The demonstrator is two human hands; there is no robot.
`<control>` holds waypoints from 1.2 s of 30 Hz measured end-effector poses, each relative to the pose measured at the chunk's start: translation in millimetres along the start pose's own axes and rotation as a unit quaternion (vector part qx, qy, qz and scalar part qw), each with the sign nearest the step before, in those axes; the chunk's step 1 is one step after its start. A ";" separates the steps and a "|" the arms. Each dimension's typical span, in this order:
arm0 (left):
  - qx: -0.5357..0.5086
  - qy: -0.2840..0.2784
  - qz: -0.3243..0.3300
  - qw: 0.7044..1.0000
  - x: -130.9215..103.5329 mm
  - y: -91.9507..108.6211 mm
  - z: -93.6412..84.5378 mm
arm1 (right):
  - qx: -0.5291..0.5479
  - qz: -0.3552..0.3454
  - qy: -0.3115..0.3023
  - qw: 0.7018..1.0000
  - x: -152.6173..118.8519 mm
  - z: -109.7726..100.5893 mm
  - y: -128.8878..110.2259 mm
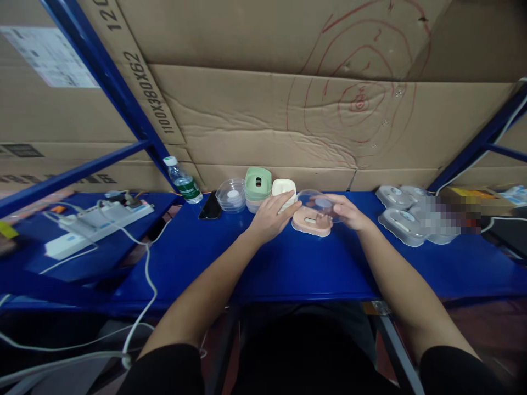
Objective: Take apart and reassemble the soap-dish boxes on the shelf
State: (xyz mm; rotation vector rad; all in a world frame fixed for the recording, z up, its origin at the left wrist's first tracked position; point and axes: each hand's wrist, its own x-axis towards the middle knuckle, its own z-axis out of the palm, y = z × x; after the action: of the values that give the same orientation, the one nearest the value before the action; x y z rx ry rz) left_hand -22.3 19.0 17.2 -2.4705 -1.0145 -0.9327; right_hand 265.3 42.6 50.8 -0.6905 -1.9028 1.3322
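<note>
A clear, shallow plastic cover (pixel 316 201) is held at its right side by my right hand (pixel 348 213), tilted over a pink rounded piece with a slot (pixel 312 221) on the table. My left hand (pixel 274 216) has its fingers stretched out, their tips at the left edge of the clear cover; whether they touch it I cannot tell. Just behind those fingers stands a cream rounded piece (pixel 284 187), partly hidden by them. To its left sits a stack of similar pieces with a green one (pixel 258 181) on top. Beside that is a stack of clear covers (pixel 231 193).
A water bottle (pixel 183 182) and a black phone (pixel 210 207) lie at the back left of the blue table (pixel 193 258). Several covered pieces (pixel 401 214) stand at the right. A white power strip (pixel 96 229) with cables is at far left; cardboard (pixel 242 109) walls the back.
</note>
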 end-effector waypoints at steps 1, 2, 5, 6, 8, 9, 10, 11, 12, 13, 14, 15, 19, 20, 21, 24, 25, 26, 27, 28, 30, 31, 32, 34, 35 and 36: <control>0.003 -0.001 0.002 1.000 0.5 1.2 -1.9 | 0.028 0.024 -0.041 0.998 -0.8 -0.3 0.1; 0.005 -0.006 0.005 1.000 0.8 2.3 -3.7 | 0.054 0.048 -0.082 0.994 -1.1 -0.4 0.6; 0.005 -0.029 0.024 0.999 0.1 4.4 -7.4 | 0.128 0.094 -0.170 0.973 -0.6 -0.5 3.4; 0.001 -0.038 0.031 0.999 -0.7 4.7 -7.8 | 0.145 0.099 -0.184 0.967 -0.2 -0.7 4.6; -0.016 -0.053 0.048 0.997 -3.1 4.9 -7.8 | 0.165 0.101 -0.200 0.960 0.1 -2.0 7.1; -0.026 -0.061 0.055 0.996 -4.4 5.1 -7.5 | 0.171 0.101 -0.203 0.959 0.1 -3.0 8.2; -0.035 -0.068 0.059 0.995 -5.6 5.4 -6.9 | 0.175 0.102 -0.206 0.957 0.0 -3.9 9.2; -0.041 -0.072 0.059 0.995 -6.5 6.0 -6.3 | 0.178 0.105 -0.210 0.956 -0.1 -4.7 10.0; -0.045 -0.074 0.052 0.995 -7.0 6.6 -5.7 | 0.178 0.113 -0.215 0.954 -0.1 -5.1 10.4; -0.047 -0.076 0.041 0.995 -7.0 7.3 -5.1 | 0.177 0.123 -0.220 0.951 0.0 -5.0 10.5; -0.047 -0.076 0.028 0.996 -6.5 7.8 -4.8 | 0.176 0.134 -0.225 0.949 0.4 -4.3 10.2; -0.046 -0.078 0.015 0.996 -5.5 7.6 -4.7 | 0.174 0.145 -0.231 0.946 1.0 -3.0 9.5; -0.036 -0.066 -0.023 0.997 -0.4 -6.6 -10.6 | 0.167 0.130 -0.196 0.958 4.2 6.7 2.8; -0.029 -0.045 -0.041 0.998 -0.3 -14.8 -14.4 | 0.167 0.107 -0.165 0.966 4.8 9.1 0.5; -0.017 -0.007 -0.069 0.997 -1.3 -24.7 -19.3 | 0.167 0.080 -0.130 0.974 5.2 11.1 -1.7; 0.032 0.190 -0.167 0.967 -11.1 -61.5 -38.5 | 0.156 0.023 -0.034 0.987 5.5 13.5 -6.4; 0.045 0.254 -0.203 0.945 -16.1 -74.3 -45.2 | 0.144 0.019 -0.007 0.989 5.7 13.2 -6.7; 0.056 0.295 -0.241 0.923 -21.6 -86.6 -51.4 | 0.132 0.020 0.019 0.991 6.1 12.7 -6.4; 0.066 0.315 -0.278 0.905 -27.1 -98.0 -56.5 | 0.119 0.025 0.044 0.992 6.7 11.9 -5.4; 0.072 0.316 -0.314 0.892 -32.3 -108.0 -60.5 | 0.108 0.033 0.067 0.991 7.6 11.2 -4.0; 0.085 0.292 -0.370 0.878 -41.0 -123.3 -64.4 | 0.094 0.046 0.103 0.989 9.9 10.1 -0.8; 0.090 0.269 -0.390 0.876 -44.2 -128.3 -64.6 | 0.089 0.050 0.117 0.988 11.0 9.7 0.8; 0.094 0.243 -0.405 0.876 -46.6 -131.5 -63.9 | 0.086 0.053 0.128 0.987 12.1 9.4 2.1; 0.098 0.184 -0.423 0.882 -49.0 -133.1 -61.3 | 0.079 0.057 0.144 0.985 13.8 9.0 3.9; 0.101 0.151 -0.428 0.885 -49.2 -132.0 -59.9 | 0.075 0.059 0.150 0.984 14.3 8.8 4.6; 0.104 0.116 -0.433 0.888 -48.9 -130.2 -58.7 | 0.071 0.062 0.154 0.984 14.7 8.6 5.3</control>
State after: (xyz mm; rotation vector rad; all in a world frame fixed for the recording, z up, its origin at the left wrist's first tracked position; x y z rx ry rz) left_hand -167.8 55.9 32.7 -1.6244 -2.0462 -1.2206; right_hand 249.7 50.5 47.5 -0.8962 -1.5253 1.3356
